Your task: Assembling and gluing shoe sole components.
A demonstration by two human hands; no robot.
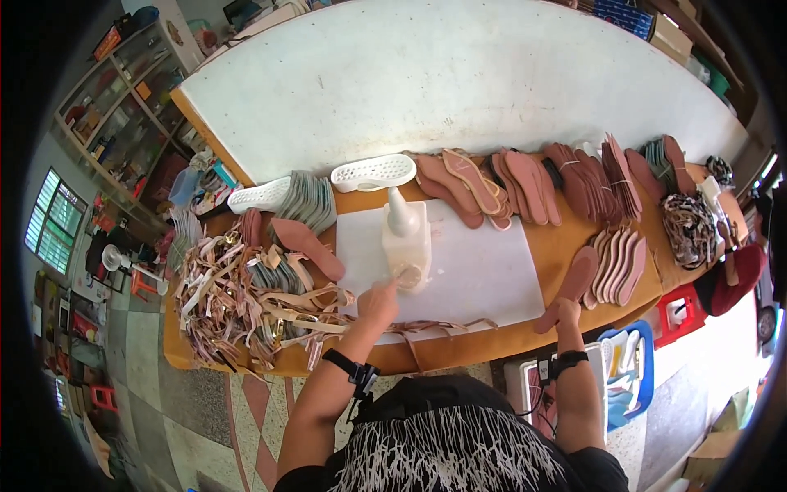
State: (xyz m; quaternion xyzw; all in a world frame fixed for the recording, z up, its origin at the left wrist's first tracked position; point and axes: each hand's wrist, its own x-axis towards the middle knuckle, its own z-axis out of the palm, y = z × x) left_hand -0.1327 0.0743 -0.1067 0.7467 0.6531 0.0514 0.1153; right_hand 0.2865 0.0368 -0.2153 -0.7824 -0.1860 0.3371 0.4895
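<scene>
My right hand [567, 311] grips a brown shoe insole [580, 273] near its lower end, at the right front of the table. Beside it lies a fanned row of pale-edged insoles [616, 266]. My left hand [379, 303] is closed at the near end of a whitish plastic container [416, 232] with a cone-shaped top. Whatever its fingers hold there is too small to make out. Under the container is a white sheet [484, 266]. Left of that hand, a brown insole [307, 246] lies by a tangled heap of tan and metallic straps [238, 303].
White perforated soles [373, 171] and grey-green pieces [307, 202] stand along the back. Several stacks of brown insoles [525, 187] line the white partition [459, 90]. Patterned straps [689, 230] lie at right. A blue crate [643, 369] and red stool [679, 316] stand below the table's right edge.
</scene>
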